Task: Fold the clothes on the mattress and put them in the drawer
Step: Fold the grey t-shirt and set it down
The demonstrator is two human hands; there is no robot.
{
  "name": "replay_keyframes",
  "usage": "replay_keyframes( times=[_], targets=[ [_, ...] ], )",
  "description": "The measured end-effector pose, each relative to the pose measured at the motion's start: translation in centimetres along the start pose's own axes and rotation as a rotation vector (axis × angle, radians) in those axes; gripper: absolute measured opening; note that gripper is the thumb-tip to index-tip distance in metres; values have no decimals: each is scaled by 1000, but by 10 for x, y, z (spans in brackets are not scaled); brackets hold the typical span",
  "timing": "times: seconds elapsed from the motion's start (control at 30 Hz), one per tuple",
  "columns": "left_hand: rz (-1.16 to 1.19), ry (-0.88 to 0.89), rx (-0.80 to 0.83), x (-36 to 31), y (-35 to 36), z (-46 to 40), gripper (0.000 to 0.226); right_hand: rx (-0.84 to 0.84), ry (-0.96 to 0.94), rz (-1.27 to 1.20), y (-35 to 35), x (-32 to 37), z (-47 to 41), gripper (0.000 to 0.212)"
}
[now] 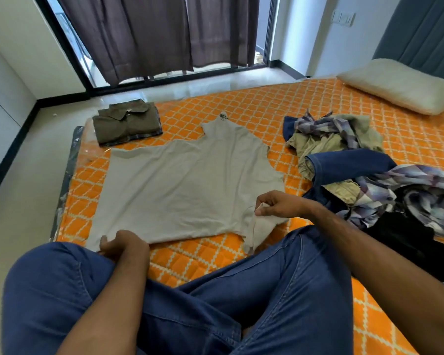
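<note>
Risk of the fold going crooked: uneven pulls from the two grips would skew or bunch the grey shirt (pixel 190 185) spread flat on the orange mattress (pixel 344 119). Left hand (pixel 123 245) clenched on the near hem corner, right hand (pixel 277 204) pinching the near shoulder edge, shirt stretching away from both. Unfolded pile (pixel 356 175) just right, folded stack (pixel 127 124) beyond

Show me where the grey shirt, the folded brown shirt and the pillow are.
grey shirt (pixel 190 185), head view, middle of its body.
folded brown shirt (pixel 127 124), head view, its front.
pillow (pixel 400 84), head view, top surface.
</note>
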State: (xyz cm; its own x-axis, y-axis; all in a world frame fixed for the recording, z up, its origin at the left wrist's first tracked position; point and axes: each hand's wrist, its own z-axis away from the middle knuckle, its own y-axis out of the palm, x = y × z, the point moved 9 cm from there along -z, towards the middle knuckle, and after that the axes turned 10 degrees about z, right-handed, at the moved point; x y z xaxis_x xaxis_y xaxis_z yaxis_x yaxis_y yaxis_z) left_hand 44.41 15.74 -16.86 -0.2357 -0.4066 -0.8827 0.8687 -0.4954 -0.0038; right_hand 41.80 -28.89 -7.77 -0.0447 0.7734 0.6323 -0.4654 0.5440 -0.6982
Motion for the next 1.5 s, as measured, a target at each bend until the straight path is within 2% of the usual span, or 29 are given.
replay_keyframes(
  times=[0.07, 0.2, 0.3, 0.43, 0.53, 0.63, 0.7, 0.73, 0.83, 0.87, 0.93, 1.03, 1.1, 1.17, 1.23, 1.27, 1.37, 1.43, 1.5],
  targets=[
    [72, 46, -93, -12, -2, 3, 71, 117, 10, -92, 3, -3, -3, 12],
    [31, 94, -46, -37, 17, -3, 53, 134, -8, -276, -31, -1, -17, 22],
    [9, 76, -35, -54, 46, -21, 53, -38, -5, -296, -83, 4, -38, 28],
    [-235, 21, 72, -80, 96, -56, 55, -269, 102, -189, -144, -11, -84, 33],
    [-177, -14, 161, -99, 142, -73, 55, -434, 179, -261, -177, -26, -127, 49],
    [-133, -22, 186, -104, 183, -80, 58, -564, 344, -342, -188, -52, -156, 48],
    [-168, 113, 221, -109, 186, -72, 62, -537, 468, -242, -170, -72, -153, 67],
    [-200, 237, 260, -111, 190, -69, 59, -515, 518, -165, -159, -88, -151, 73],
    [-375, 703, 423, -101, 199, -37, 44, -447, 605, -143, -113, -122, -128, 62],
    [-458, 845, 507, -94, 203, -16, 42, -426, 619, -184, -99, -127, -120, 56],
    [-602, 1068, 708, -60, 215, 29, 40, -393, 631, -257, -75, -145, -104, 59],
    [-754, 1397, 1087, 3, 225, 95, 43, -376, 641, -247, -60, -158, -84, 61],
    [-938, 1580, 1299, 51, 221, 122, 52, -346, 608, -221, -55, -157, -77, 57],
    [-1120, 1656, 1384, 84, 216, 125, 58, -243, 526, -206, -49, -150, -75, 47],
    [-1213, 1626, 1374, 90, 220, 121, 60, -138, 448, -134, -53, -148, -71, 36],
    [-1256, 1602, 1353, 87, 223, 119, 60, -137, 439, -91, -60, -151, -70, 33],
    [-1316, 1609, 1287, 76, 230, 116, 62, -317, 503, -4, -102, -165, -62, 26],
    [-1323, 1582, 1271, 72, 232, 114, 62, -341, 551, 44, -108, -168, -58, 17],
    [-1320, 1567, 1270, 75, 232, 118, 64, -220, 597, 79, -87, -167, -56, 37]
  ],
)
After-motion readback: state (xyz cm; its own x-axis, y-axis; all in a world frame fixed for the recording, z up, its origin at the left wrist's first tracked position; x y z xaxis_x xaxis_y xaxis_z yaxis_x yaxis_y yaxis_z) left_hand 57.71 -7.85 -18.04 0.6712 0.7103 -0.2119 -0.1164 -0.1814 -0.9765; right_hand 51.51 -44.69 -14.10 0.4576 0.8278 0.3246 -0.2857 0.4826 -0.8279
